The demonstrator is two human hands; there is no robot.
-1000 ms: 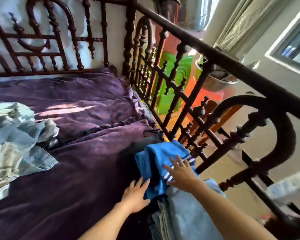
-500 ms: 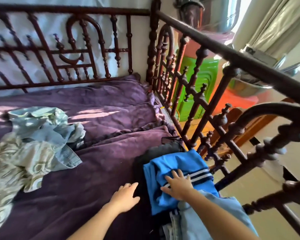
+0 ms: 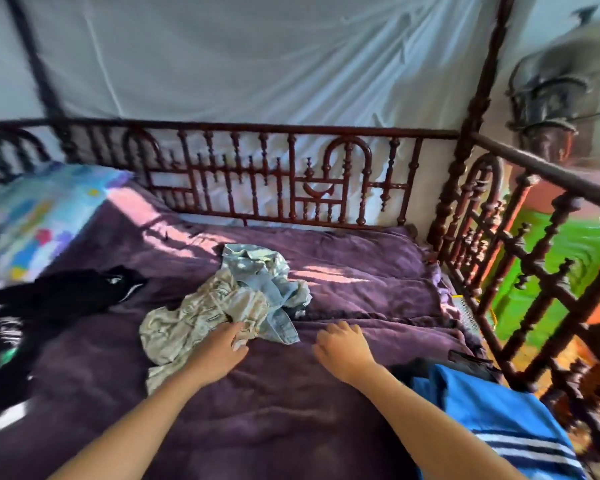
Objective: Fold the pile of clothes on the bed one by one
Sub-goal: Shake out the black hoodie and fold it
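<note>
A crumpled pile lies mid-bed on the purple blanket (image 3: 343, 403): a beige patterned garment (image 3: 194, 317) under a light denim shirt (image 3: 260, 275). My left hand (image 3: 219, 348) rests with relaxed fingers on the beige garment's near edge. My right hand (image 3: 343, 348) hovers with loosely curled fingers over the blanket, just right of the denim hem, holding nothing. A folded blue garment with white stripes (image 3: 492, 420) lies at the lower right, on top of dark folded clothes.
Black clothing (image 3: 49, 306) sprawls at the left edge. A colourful pillow (image 3: 39, 216) sits at the far left. Carved dark wooden rails (image 3: 291, 181) fence the far side and the right side (image 3: 520, 271). White netting hangs behind.
Both hands left the folded blue garment and moved left to the unfolded pile. The view swung left and up, so the blue garment now sits at the lower right.
</note>
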